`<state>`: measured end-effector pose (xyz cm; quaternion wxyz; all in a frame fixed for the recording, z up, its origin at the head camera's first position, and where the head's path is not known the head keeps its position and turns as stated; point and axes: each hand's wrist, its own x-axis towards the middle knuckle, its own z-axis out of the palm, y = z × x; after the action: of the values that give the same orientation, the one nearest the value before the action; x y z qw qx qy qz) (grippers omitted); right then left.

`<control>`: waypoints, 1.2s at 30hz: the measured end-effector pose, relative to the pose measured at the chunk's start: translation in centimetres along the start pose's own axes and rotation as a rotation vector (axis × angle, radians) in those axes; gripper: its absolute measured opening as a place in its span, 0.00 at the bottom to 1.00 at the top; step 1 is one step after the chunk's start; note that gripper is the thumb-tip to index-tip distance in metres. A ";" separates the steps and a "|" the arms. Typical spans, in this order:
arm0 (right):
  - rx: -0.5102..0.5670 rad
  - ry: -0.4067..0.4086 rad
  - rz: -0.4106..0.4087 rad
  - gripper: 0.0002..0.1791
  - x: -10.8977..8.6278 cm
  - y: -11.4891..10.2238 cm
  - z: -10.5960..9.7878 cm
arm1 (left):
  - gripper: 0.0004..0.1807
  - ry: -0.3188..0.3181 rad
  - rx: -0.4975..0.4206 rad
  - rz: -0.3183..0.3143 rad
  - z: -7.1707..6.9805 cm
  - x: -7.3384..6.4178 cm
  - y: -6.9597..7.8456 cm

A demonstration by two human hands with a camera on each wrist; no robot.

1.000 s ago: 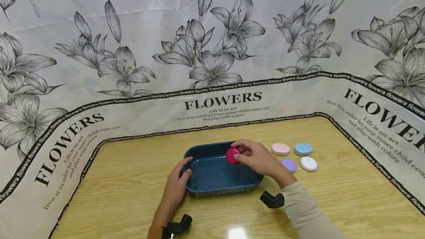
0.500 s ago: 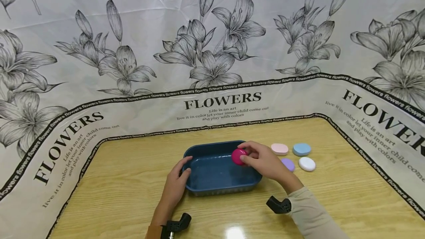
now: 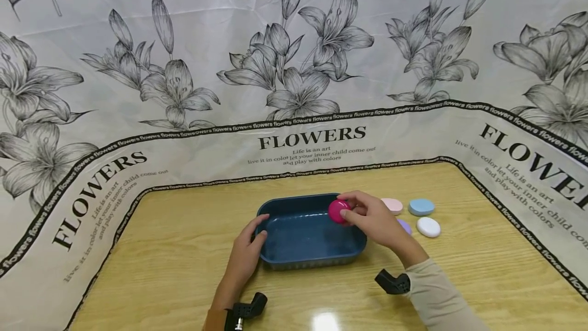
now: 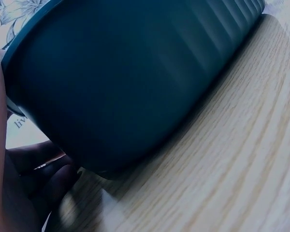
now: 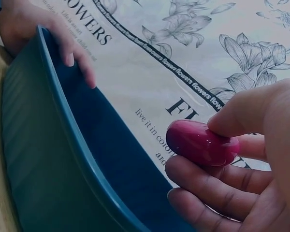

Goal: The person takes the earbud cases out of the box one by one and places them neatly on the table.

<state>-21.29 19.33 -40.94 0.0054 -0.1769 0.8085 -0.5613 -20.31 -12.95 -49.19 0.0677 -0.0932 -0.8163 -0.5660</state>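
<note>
In the head view a dark blue rectangular container (image 3: 312, 259) with rounded corners stands on the table. My left hand (image 3: 244, 254) holds its left end, thumb and forefinger hooked over the rim; the other fingers show low beside the outer wall in the left wrist view. My right hand (image 3: 376, 223) pinches a glossy magenta soap bar (image 3: 339, 211) above the container's right part. The right wrist view shows this soap (image 5: 198, 142) between thumb and fingers, higher than the rim. Beyond the hand lie a pale pink soap bar (image 3: 393, 206) and a purple one (image 3: 405, 227), both partly hidden.
A light blue soap bar (image 3: 421, 207) and a white one (image 3: 429, 227) lie on the wooden table (image 3: 184, 249) at the right. A white cloth (image 3: 317, 147) with flower prints and lettering borders the table at the back and sides.
My right hand has shifted a little to the right over the container, the magenta soap bar still pinched. My left hand keeps its place on the rim. The head view has shifted slightly.
</note>
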 end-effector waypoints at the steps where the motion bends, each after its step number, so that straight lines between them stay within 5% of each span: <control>1: 0.006 0.000 -0.001 0.20 0.0 0.0 0.0 | 0.21 -0.003 0.000 0.000 0.0 0.1 0.0; 36: -0.017 0.006 0.021 0.21 -0.8 0.7 -0.4 | 0.21 -0.003 0.005 0.016 -0.1 0.5 0.1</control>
<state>-20.84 20.17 -41.61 0.0072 -0.1669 0.8150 -0.5548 -20.77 -12.96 -48.92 0.0712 -0.1006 -0.8170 -0.5633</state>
